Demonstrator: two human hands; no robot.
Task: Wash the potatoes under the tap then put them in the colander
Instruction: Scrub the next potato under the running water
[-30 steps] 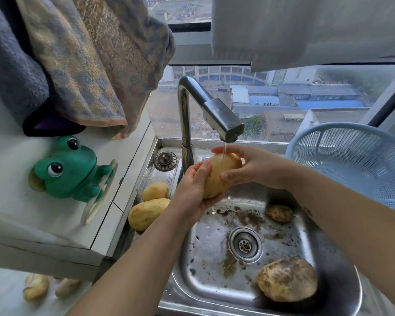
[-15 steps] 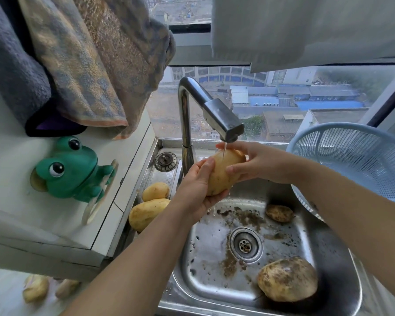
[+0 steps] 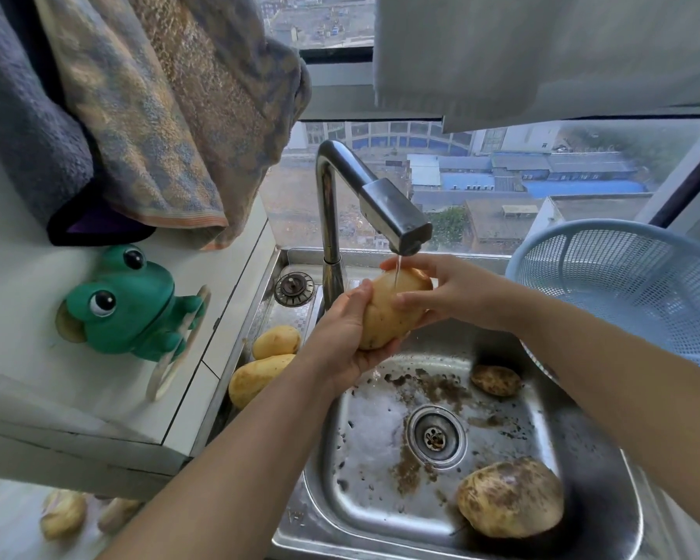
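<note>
A yellow potato (image 3: 384,313) is held under the thin stream from the steel tap (image 3: 397,220). My left hand (image 3: 340,337) cups it from below and the left; my right hand (image 3: 449,289) grips its upper right end. Two muddy potatoes lie in the sink (image 3: 607,458): a small one (image 3: 496,379) at the back right, a large one (image 3: 510,503) at the front right. Two clean-looking potatoes (image 3: 275,341) (image 3: 255,379) rest on the sink's left ledge. The light blue colander (image 3: 639,293) stands at the right, and nothing shows inside it.
Mud is smeared around the drain (image 3: 435,436). A green frog holder (image 3: 126,305) sits on the white counter at left, under hanging towels (image 3: 146,115). A metal sink plug (image 3: 294,286) lies behind the ledge. Pale objects (image 3: 63,519) lie on the floor at lower left.
The potato has been turned slightly between my hands under the stream, and my right hand's fingers have shifted on its top. The other potatoes have not moved.
</note>
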